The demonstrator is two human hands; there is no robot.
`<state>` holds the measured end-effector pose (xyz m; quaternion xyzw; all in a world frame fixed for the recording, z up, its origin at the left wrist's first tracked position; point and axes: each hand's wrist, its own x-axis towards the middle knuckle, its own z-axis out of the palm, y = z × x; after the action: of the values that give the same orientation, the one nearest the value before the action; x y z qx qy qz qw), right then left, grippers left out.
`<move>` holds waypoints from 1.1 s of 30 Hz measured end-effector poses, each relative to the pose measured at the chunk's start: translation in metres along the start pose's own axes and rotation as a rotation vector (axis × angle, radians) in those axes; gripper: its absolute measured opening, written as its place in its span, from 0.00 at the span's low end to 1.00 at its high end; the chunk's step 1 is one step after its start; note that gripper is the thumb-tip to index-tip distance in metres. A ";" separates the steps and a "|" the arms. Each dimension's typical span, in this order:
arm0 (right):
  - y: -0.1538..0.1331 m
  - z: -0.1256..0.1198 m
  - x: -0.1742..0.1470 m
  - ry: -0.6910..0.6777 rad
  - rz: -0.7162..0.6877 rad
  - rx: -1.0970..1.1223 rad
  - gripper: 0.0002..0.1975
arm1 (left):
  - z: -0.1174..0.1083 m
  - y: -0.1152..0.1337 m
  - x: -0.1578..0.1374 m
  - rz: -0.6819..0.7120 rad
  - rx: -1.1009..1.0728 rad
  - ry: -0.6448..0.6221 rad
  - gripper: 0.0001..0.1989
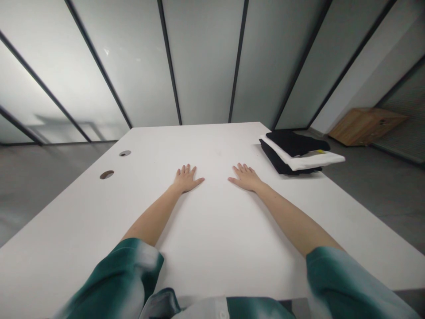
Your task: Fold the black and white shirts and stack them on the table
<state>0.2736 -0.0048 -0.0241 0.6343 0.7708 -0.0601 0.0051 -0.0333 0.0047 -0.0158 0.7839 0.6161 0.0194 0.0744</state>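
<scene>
My left hand [186,178] lies palm down on the white table [202,230], its fingers spread and holding nothing. To the right, my right hand [246,178] rests flat on the same surface, also with fingers apart. A gap of bare tabletop separates the two thumbs. Beyond my right hand, near the table's right edge, sits a stack of folded cloth: a black folded piece [295,142] on top, a white folded piece [299,162] in the middle and black cloth [277,160] beneath. Neither hand touches the stack.
Two round holes, a farther one [125,153] and a nearer one [106,174], are set in the table's left side. Frosted glass panels [202,62] with dark frames stand behind the table. A wooden cabinet [361,126] is on the grey floor at the far right.
</scene>
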 end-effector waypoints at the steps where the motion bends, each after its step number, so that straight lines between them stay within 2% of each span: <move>1: 0.000 0.000 0.000 0.004 -0.002 0.002 0.46 | 0.000 0.000 0.000 -0.001 0.002 -0.003 0.46; 26: -0.006 -0.009 -0.005 -0.032 0.011 -0.042 0.46 | -0.014 0.009 -0.010 -0.009 0.083 -0.052 0.46; 29: -0.006 -0.009 -0.006 -0.021 0.015 -0.054 0.45 | -0.017 0.008 -0.010 0.011 0.080 0.008 0.44; 33: -0.008 -0.011 -0.008 -0.009 0.013 -0.081 0.43 | -0.027 -0.001 -0.013 0.063 0.076 0.016 0.33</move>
<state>0.2676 -0.0129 -0.0123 0.6384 0.7683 -0.0318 0.0345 -0.0407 -0.0054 0.0120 0.8050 0.5920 0.0046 0.0390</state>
